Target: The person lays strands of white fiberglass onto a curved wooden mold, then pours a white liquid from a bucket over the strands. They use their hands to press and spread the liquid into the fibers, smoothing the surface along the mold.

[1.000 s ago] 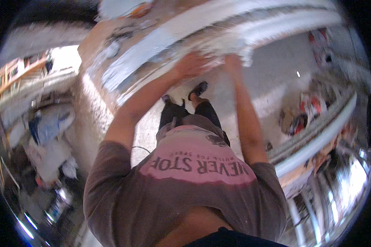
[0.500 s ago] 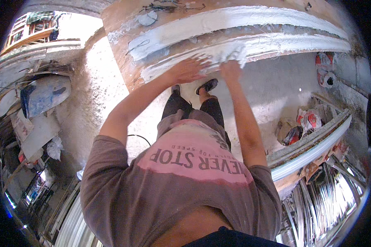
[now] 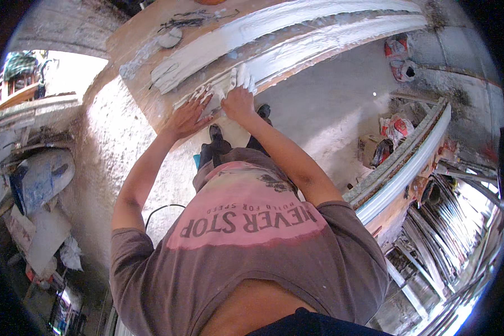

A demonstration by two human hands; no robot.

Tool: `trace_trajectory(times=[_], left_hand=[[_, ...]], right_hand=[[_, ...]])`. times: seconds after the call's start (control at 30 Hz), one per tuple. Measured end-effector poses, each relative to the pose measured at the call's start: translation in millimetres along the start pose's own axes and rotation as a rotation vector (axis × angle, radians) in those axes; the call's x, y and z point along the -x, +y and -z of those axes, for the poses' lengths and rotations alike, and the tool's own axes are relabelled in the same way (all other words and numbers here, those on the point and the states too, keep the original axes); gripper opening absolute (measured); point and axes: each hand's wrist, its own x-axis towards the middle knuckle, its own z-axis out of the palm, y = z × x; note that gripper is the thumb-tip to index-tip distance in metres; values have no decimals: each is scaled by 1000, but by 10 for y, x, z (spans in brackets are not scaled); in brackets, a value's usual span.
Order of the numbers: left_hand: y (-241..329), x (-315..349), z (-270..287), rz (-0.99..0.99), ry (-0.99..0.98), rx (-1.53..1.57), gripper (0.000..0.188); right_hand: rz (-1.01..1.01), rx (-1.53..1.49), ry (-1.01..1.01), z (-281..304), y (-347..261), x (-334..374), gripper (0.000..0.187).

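Observation:
Two long white plaster-like mouldings, a far one (image 3: 252, 35) and a near one (image 3: 319, 45), lie side by side on a brown board (image 3: 134, 95). My left hand (image 3: 189, 119) rests at the near moulding's left end, fingers spread and fingertips smeared white. Just right of it, my right hand (image 3: 239, 101) presses on the same moulding. Its fingers look stretched out and thickly coated in white, so where they end and the wet material begins is hard to see. I make out no tool in either hand.
On the board's far side are a pale round lump (image 3: 169, 37) and dark stringy scraps (image 3: 187, 21). Red-and-white bags (image 3: 399, 53) stand by the right wall. Another bench edge with a white moulding (image 3: 400, 187) is at right. Broken sheets (image 3: 45, 173) lean at left.
Both hands have moved left along the near moulding to its end, and my body has shifted with them. The blurred right hand now shows more clearly, close beside the left.

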Motion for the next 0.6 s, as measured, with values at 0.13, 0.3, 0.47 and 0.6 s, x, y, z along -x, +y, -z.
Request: trace_trajectory(times=[0.13, 0.3, 0.47, 0.6], left_hand=[[129, -480, 51, -72, -60, -80, 69], [315, -1196, 81, -134, -60, -88, 69], [633, -2100, 98, -148, -52, -95, 70], [861, -2778, 36, -158, -51, -47, 70]], right_hand=[[-246, -100, 51, 287, 463, -366, 49], [-435, -110, 138, 871, 1383, -752, 52], [-489, -150, 188, 1417, 2838, -1213, 53], [-491, -196, 328, 1609, 4101, -1506, 45]])
